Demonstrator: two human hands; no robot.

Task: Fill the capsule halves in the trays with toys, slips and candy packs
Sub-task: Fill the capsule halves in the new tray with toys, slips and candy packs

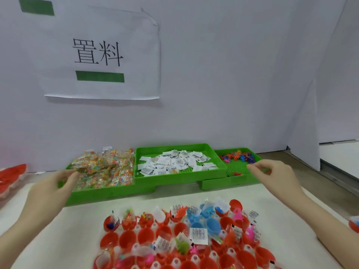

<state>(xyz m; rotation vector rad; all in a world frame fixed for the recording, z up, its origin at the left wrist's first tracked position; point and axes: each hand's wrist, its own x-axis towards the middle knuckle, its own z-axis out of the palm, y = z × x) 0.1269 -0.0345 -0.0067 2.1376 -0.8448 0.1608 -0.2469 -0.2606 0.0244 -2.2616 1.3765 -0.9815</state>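
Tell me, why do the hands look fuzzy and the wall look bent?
Head view: the left hand by the candy packs is smeared by motion blur, the right hand slightly soft; the wide lens bows the wall's edges; the sign stays sharp; light is even, shadows faint.

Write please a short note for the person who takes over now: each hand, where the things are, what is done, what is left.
Left hand: at the near edge of the candy packs in the left green tray; grip unclear.
Right hand: over the right green tray of small toys, thumb and finger close; nothing visibly held.
Paper slips lie in the middle green tray.
Done: several red capsule halves in front already hold toys, slips or candy.
Left: many halves, mostly on the left and in the front rows, look empty.
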